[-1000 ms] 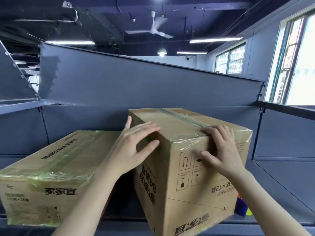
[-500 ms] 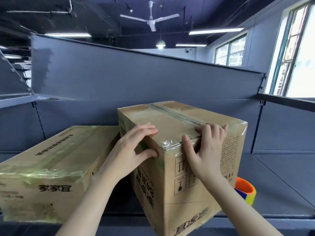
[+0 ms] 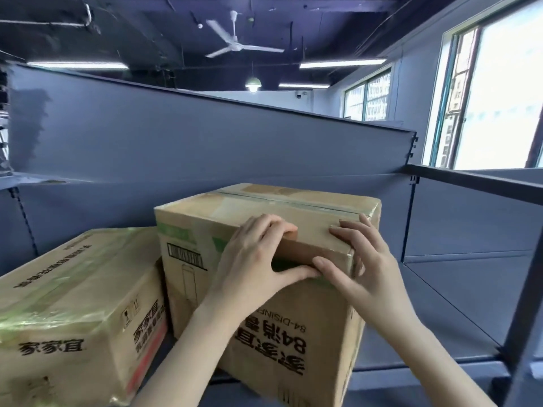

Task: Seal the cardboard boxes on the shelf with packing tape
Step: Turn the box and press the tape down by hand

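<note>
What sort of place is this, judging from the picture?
Probably a warehouse or stockroom: grey metal shelving carries two taped cartons, the left box and the right box, under a bare dark ceiling with a ceiling fan and strip lights.

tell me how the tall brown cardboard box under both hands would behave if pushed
The tall brown cardboard box should slide, not roll: flat faces. Its crisp edges suggest stiff walls. It stands tall and seems to overhang the grey shelf, so a high push might tip it.
</note>
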A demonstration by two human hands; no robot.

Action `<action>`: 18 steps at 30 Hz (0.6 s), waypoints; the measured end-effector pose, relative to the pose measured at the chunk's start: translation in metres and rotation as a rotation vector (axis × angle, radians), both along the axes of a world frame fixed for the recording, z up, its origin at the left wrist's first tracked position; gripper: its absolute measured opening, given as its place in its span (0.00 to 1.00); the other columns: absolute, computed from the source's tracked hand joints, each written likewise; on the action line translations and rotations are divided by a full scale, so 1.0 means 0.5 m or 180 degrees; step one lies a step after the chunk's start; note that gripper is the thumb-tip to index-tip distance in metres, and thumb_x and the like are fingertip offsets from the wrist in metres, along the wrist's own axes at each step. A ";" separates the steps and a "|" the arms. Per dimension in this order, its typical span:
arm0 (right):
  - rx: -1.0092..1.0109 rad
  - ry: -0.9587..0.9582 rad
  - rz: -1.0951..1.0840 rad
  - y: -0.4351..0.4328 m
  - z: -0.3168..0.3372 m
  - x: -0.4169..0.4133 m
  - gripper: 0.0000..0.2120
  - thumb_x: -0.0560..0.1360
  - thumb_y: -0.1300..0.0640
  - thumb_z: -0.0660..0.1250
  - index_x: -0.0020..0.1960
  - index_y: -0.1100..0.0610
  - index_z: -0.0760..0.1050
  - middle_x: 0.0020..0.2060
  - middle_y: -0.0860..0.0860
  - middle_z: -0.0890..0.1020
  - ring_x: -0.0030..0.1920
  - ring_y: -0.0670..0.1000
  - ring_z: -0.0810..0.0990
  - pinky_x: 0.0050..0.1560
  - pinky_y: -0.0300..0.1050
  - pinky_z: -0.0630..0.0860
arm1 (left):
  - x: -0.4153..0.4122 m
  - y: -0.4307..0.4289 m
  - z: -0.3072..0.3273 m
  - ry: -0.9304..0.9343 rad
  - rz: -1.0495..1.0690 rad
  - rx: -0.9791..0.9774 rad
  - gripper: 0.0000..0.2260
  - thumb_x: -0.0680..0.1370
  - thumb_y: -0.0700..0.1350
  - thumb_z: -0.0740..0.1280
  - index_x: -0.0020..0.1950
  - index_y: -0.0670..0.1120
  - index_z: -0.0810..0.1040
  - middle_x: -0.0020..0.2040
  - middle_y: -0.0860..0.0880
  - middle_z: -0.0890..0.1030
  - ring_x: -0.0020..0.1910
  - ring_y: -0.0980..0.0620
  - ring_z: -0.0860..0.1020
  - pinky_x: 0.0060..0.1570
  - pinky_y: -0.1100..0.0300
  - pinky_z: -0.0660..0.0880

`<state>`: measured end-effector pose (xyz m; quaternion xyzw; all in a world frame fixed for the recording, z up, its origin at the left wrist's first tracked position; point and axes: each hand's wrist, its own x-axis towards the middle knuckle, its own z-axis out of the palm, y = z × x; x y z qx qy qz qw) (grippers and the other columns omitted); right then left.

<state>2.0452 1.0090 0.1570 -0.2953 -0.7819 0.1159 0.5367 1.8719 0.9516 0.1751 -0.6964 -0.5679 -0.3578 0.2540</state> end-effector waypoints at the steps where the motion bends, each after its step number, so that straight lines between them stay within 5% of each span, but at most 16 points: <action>1: 0.0025 -0.0032 0.0059 0.006 0.003 0.017 0.28 0.66 0.35 0.63 0.59 0.51 0.76 0.59 0.41 0.73 0.72 0.45 0.59 0.67 0.40 0.61 | -0.023 -0.002 0.006 -0.0003 0.0021 -0.0200 0.31 0.67 0.71 0.58 0.60 0.52 0.74 0.59 0.55 0.74 0.56 0.60 0.67 0.59 0.57 0.68; 5: 0.0121 0.0010 0.0359 0.027 0.003 0.069 0.21 0.68 0.39 0.69 0.57 0.48 0.76 0.59 0.38 0.74 0.70 0.42 0.64 0.65 0.28 0.62 | -0.130 -0.028 0.033 -0.0214 0.0633 -0.0674 0.44 0.62 0.79 0.50 0.70 0.56 0.66 0.70 0.60 0.64 0.70 0.59 0.58 0.72 0.52 0.52; 7: 0.0168 0.0029 0.0507 0.041 0.000 0.091 0.18 0.69 0.43 0.70 0.56 0.47 0.76 0.59 0.41 0.76 0.69 0.42 0.66 0.66 0.31 0.63 | -0.145 -0.049 0.044 -0.0180 0.0882 -0.0780 0.45 0.60 0.79 0.47 0.68 0.56 0.69 0.67 0.59 0.69 0.68 0.58 0.63 0.69 0.54 0.57; 11: -0.0054 0.0099 0.0962 0.078 -0.004 0.123 0.16 0.72 0.49 0.69 0.58 0.52 0.75 0.63 0.45 0.76 0.70 0.42 0.64 0.66 0.32 0.63 | -0.117 -0.097 0.049 0.0242 0.1077 -0.0589 0.35 0.66 0.75 0.49 0.61 0.56 0.76 0.52 0.59 0.77 0.55 0.54 0.73 0.56 0.54 0.68; 14: -0.0460 0.0261 0.1076 0.112 -0.001 0.124 0.16 0.73 0.54 0.65 0.60 0.47 0.71 0.65 0.41 0.73 0.65 0.40 0.71 0.57 0.26 0.67 | -0.091 -0.120 0.054 0.0544 0.1139 -0.0391 0.25 0.71 0.66 0.55 0.56 0.52 0.80 0.47 0.57 0.79 0.49 0.52 0.77 0.51 0.52 0.72; 16: -0.0531 0.0288 0.0651 0.134 0.003 0.110 0.15 0.74 0.56 0.63 0.60 0.46 0.71 0.63 0.44 0.74 0.60 0.47 0.75 0.52 0.31 0.72 | -0.072 -0.120 0.059 0.0641 0.1075 -0.0352 0.18 0.74 0.59 0.61 0.56 0.51 0.80 0.47 0.56 0.80 0.48 0.51 0.78 0.51 0.52 0.71; 18: -0.0271 -0.0033 -0.0193 0.145 0.002 0.088 0.15 0.76 0.61 0.63 0.62 0.51 0.73 0.64 0.51 0.73 0.63 0.55 0.72 0.59 0.45 0.72 | -0.062 -0.114 0.061 0.0564 0.0989 -0.0590 0.17 0.74 0.56 0.64 0.62 0.54 0.77 0.54 0.58 0.79 0.54 0.53 0.75 0.56 0.55 0.68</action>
